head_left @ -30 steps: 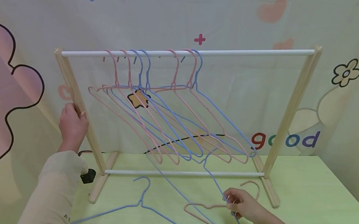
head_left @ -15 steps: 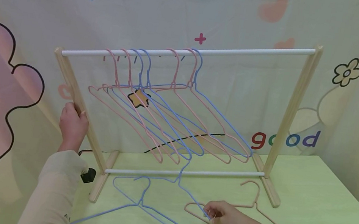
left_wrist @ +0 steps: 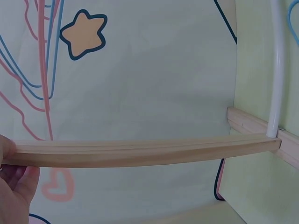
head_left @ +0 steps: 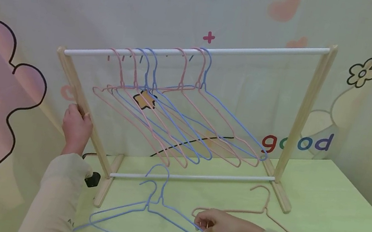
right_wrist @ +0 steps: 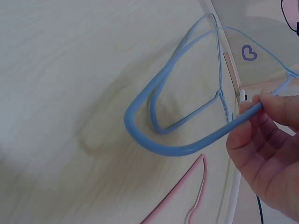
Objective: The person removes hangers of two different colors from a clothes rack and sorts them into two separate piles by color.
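Right hand point(head_left: 215, 225) has carried the blue hanger point(head_left: 158, 211), pinched at its arm, down from beside the rack point(head_left: 301, 108) onto the second blue hanger point(head_left: 142, 225) before the rack, apparently stacking them, while the left hand point(head_left: 76, 128) stays gripped on the rack's left post.

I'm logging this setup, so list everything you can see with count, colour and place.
rack: one, pale wood posts with white rails, standing on the table
table: one, light green
hanging hangers: seven, four pink and three blue, on the top rail
blue hangers: two, down at the table in front of the rack
pink hanger: one, lying on the table
backdrop: one, pale with cartoon shapes
left hand: grips the rack's left post
right hand: pinches one blue hanger
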`<state>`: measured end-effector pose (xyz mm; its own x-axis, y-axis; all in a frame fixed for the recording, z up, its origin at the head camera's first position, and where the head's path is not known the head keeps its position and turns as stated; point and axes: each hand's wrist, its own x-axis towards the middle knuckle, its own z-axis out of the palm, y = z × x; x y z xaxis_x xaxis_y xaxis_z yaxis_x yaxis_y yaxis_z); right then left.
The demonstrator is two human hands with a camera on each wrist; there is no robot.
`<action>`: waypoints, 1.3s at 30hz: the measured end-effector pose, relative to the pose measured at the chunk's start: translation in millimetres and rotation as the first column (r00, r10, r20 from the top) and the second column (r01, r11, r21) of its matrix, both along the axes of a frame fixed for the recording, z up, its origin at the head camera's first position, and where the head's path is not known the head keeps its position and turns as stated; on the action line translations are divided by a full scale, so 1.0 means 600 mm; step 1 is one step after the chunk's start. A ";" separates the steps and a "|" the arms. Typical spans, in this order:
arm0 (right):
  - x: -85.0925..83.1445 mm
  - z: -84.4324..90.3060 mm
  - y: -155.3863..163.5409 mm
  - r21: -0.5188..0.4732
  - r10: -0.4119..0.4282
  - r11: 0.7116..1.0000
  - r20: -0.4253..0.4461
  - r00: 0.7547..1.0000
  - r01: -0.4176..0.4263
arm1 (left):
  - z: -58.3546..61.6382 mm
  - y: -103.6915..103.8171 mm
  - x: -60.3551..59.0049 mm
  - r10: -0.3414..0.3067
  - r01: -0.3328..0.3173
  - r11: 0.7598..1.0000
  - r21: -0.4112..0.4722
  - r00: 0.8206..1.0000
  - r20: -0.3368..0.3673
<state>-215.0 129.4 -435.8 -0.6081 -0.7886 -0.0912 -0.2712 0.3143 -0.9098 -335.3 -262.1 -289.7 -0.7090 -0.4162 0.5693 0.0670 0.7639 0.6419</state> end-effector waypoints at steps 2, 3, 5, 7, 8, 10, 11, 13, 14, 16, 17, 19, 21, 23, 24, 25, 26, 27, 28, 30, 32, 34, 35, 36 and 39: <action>-0.004 0.006 -0.009 0.024 0.019 1.000 -0.001 1.000 -0.019 | 0.002 0.000 -0.002 -0.001 0.001 1.000 0.002 1.000 0.003; -0.006 0.009 -0.014 0.036 0.023 0.999 0.002 1.000 -0.023 | 0.003 0.000 -0.002 -0.002 0.002 1.000 0.002 1.000 0.008; -0.010 0.012 -0.023 0.056 0.035 0.998 0.008 0.999 -0.036 | 0.005 0.001 -0.002 0.000 0.000 1.000 0.001 1.000 0.019; -0.014 0.013 -0.031 0.071 0.046 0.996 0.021 0.999 -0.047 | 0.006 0.003 -0.001 0.001 -0.001 1.000 0.002 0.999 0.032; -0.017 0.012 -0.035 0.075 0.049 0.996 0.034 0.998 -0.051 | 0.007 0.003 -0.001 0.000 0.000 1.000 0.004 0.999 0.037; -0.023 0.011 -0.042 0.079 0.063 0.995 0.051 0.997 -0.067 | 0.008 0.004 -0.001 0.004 -0.004 1.000 0.001 0.999 0.040; -0.026 0.011 -0.045 0.078 0.070 0.994 0.060 0.996 -0.074 | 0.008 0.004 -0.001 0.006 -0.006 1.000 0.000 0.999 0.040; -0.031 0.009 -0.051 0.076 0.079 0.994 0.077 0.994 -0.085 | 0.009 0.004 -0.002 0.009 -0.009 1.000 0.004 0.999 0.038; -0.034 0.008 -0.054 0.074 0.081 0.993 0.090 0.993 -0.088 | 0.010 0.004 -0.002 0.010 -0.011 1.000 0.005 0.999 0.038; -0.040 0.003 -0.060 0.073 0.084 0.993 0.101 0.991 -0.092 | 0.010 0.004 -0.002 0.013 -0.013 1.000 0.007 0.999 0.043; -0.042 0.000 -0.063 0.071 0.084 0.993 0.108 0.991 -0.092 | 0.011 0.004 -0.002 0.013 -0.014 1.000 0.009 0.999 0.047; -0.048 -0.006 -0.069 0.071 0.081 0.993 0.125 0.989 -0.090 | 0.012 0.004 -0.002 0.013 -0.014 1.000 0.011 0.998 0.056; -0.054 -0.013 -0.074 0.072 0.075 0.994 0.139 0.987 -0.086 | 0.012 0.004 -0.002 0.013 -0.013 1.000 0.010 0.998 0.062; -0.058 -0.019 -0.079 0.077 0.066 0.994 0.154 0.986 -0.078 | 0.012 0.004 -0.002 0.013 -0.014 1.000 0.011 0.998 0.066; -0.060 -0.022 -0.082 0.081 0.060 0.994 0.161 0.985 -0.074 | 0.012 0.004 -0.002 0.012 -0.013 1.000 0.012 0.998 0.065; -0.061 -0.024 -0.084 0.085 0.053 0.994 0.167 0.984 -0.068 | 0.011 0.004 -0.002 0.012 -0.013 1.000 0.011 0.998 0.066; -0.061 -0.026 -0.086 0.088 0.047 0.994 0.173 0.984 -0.063 | 0.011 0.003 -0.002 0.012 -0.013 1.000 0.013 0.998 0.065; -0.062 -0.028 -0.087 0.090 0.041 0.994 0.177 0.983 -0.057 | 0.010 0.003 -0.002 0.013 -0.014 1.000 0.013 0.998 0.064; -0.062 -0.030 -0.088 0.093 0.033 0.994 0.181 0.983 -0.050 | 0.010 0.003 -0.001 0.014 -0.014 1.000 0.013 0.998 0.065; -0.062 -0.033 -0.091 0.097 0.012 0.995 0.186 0.982 -0.030 | 0.009 0.003 -0.001 0.013 -0.014 1.000 0.013 0.998 0.067; -0.062 -0.037 -0.092 0.101 -0.016 0.995 0.184 0.983 -0.003 | 0.008 0.002 0.000 0.014 -0.015 1.000 0.013 0.997 0.074; -0.063 -0.042 -0.094 0.109 -0.048 0.994 0.172 0.984 0.029 | 0.007 0.002 0.001 0.014 -0.015 1.000 0.014 0.996 0.083; -0.063 -0.045 -0.095 0.113 -0.062 0.993 0.160 0.985 0.045 | 0.007 0.002 0.002 0.014 -0.015 1.000 0.015 0.996 0.088; -0.064 -0.048 -0.096 0.118 -0.076 0.991 0.146 0.986 0.059 | 0.007 0.002 0.002 0.015 -0.016 1.000 0.015 0.996 0.090; -0.064 -0.056 -0.097 0.130 -0.107 0.987 0.091 0.990 0.095 | 0.006 0.001 0.002 0.015 -0.016 1.000 0.013 0.996 0.091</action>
<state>-253.6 71.0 -469.5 -0.6674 -0.7022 -0.2478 -0.1441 0.4482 -0.8822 -334.2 -261.4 -285.9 -0.7510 -0.4348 0.4969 -0.0042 0.7557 0.6549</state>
